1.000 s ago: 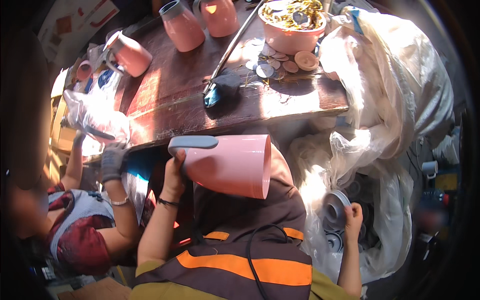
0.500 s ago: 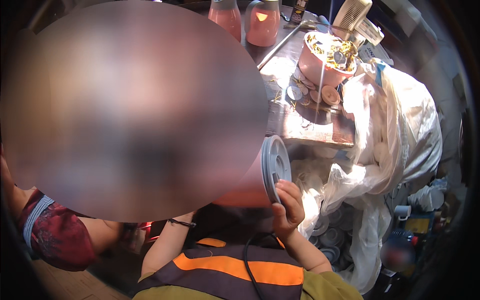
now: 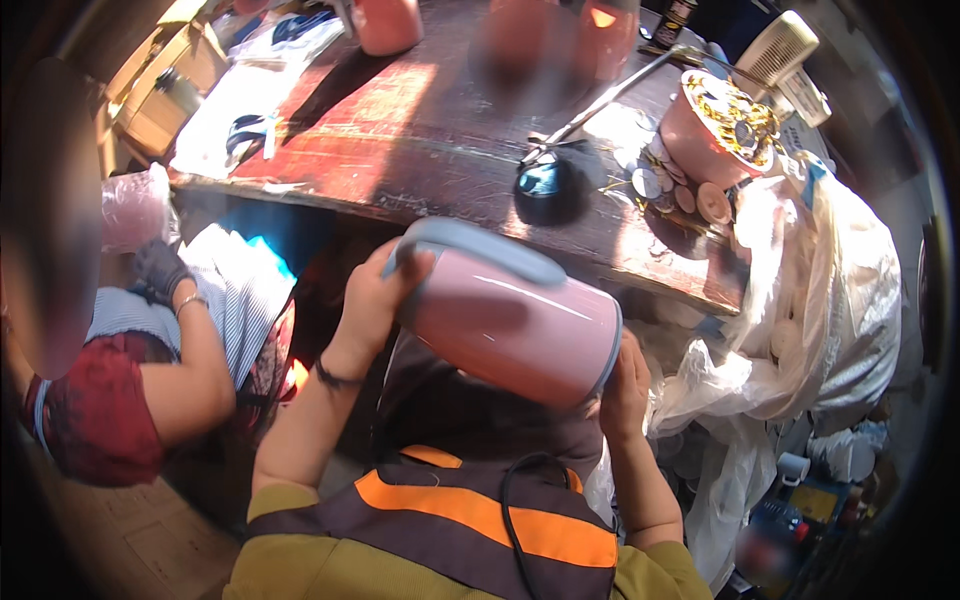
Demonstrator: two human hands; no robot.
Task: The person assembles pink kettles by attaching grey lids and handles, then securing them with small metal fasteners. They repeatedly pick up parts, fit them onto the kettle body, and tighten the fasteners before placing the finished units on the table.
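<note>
So my left hand [image 3: 378, 295] is wrapped snugly around the pink jug [image 3: 515, 335] at 9 o'clock, right hand [image 3: 626, 390] half-curled against its grey rim [image 3: 609, 360] at 4.

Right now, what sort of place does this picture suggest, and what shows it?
Probably a small workshop: the person holds a pink jug, another jug stands on a worn wooden table, and a co-worker's gloved hand shows at left.
</note>
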